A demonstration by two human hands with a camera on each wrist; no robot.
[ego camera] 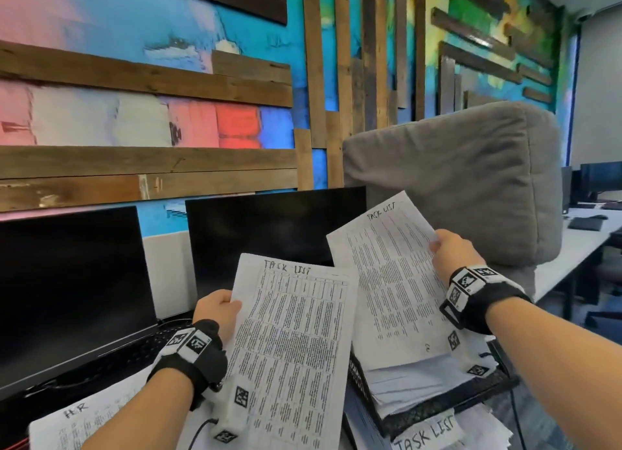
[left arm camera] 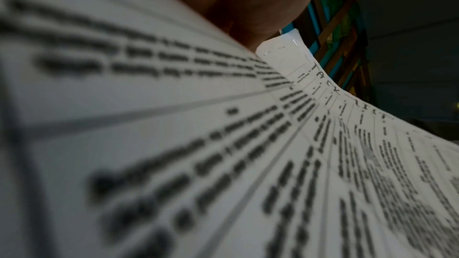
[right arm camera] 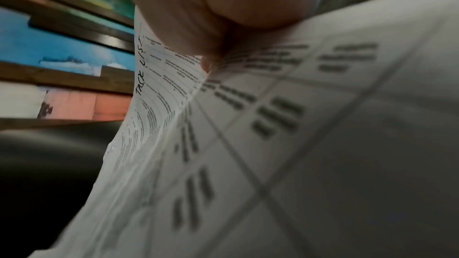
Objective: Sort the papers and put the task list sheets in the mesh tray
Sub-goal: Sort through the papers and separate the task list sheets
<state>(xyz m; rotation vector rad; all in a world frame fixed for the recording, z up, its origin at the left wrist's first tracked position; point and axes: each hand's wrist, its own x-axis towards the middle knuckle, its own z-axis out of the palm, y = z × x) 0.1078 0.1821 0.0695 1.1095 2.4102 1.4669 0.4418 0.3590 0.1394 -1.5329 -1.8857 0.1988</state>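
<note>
My left hand point(ego camera: 218, 310) grips the left edge of a printed sheet headed TASK LIST point(ego camera: 292, 345), held upright over the desk; the same sheet point(left arm camera: 298, 164) fills the left wrist view. My right hand point(ego camera: 452, 252) pinches the right edge of a second TASK LIST sheet point(ego camera: 393, 281), lifted above the black mesh tray point(ego camera: 427, 407); this sheet point(right arm camera: 273, 144) curves under the thumb in the right wrist view. The tray holds a stack of white papers point(ego camera: 414, 382) and carries a paper label reading TASK LIST point(ego camera: 425, 432) on its front.
Two dark monitors point(ego camera: 67, 288) point(ego camera: 269, 234) stand behind the papers, with a keyboard below the left one. A sheet marked HR point(ego camera: 84, 422) lies on the desk at the lower left. A grey cushioned chair back point(ego camera: 454, 187) rises at the right. More loose papers lie under the tray.
</note>
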